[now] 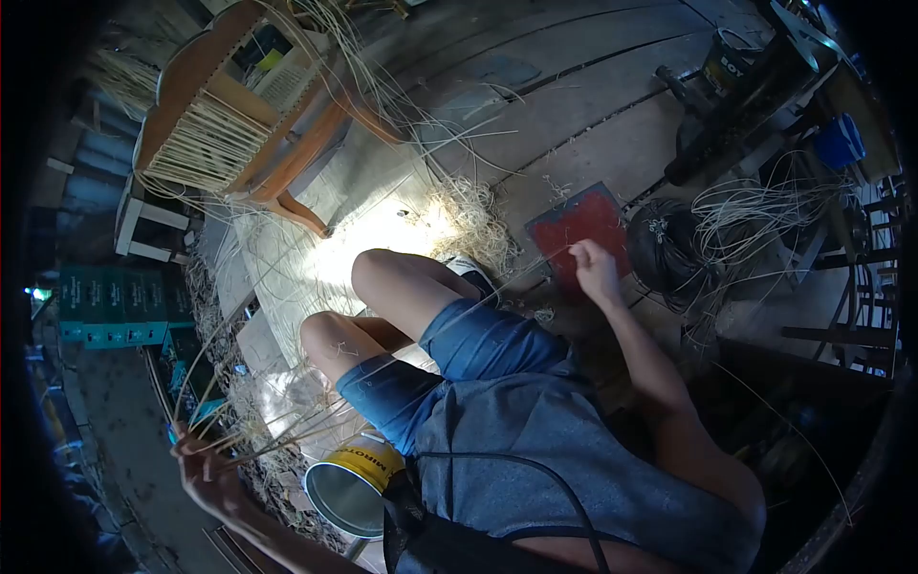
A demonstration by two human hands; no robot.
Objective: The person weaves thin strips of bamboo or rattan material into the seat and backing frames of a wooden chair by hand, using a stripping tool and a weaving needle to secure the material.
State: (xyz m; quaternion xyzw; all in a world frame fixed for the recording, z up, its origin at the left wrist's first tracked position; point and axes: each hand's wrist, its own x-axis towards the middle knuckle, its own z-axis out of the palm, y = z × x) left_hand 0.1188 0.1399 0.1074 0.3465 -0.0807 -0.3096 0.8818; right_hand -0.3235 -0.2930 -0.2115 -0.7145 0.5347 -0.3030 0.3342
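Note:
My left hand (pixel 204 471), at the lower left, is closed around several pale rattan strands (pixel 277 442) that fan out and curve away from it. Out to the right, my right hand (pixel 595 270) is raised with its fingers pinched together. A thin strand (pixel 521 273) runs from those fingers down across my lap toward the left. Below the right hand lies a red square board (pixel 583 230) with a dark edge. Beside my left forearm a yellow-banded metal bucket (pixel 346 488) lies tipped, its mouth toward me.
A wooden chair (pixel 287 182) with a partly woven cane panel lies at the upper left, loose strands trailing from it. A heap of shavings (pixel 478 225) is on the floor ahead. Coiled cane (pixel 755 215) and a dark round bundle (pixel 669 251) sit at right. Green boxes (pixel 115 297) stand at left.

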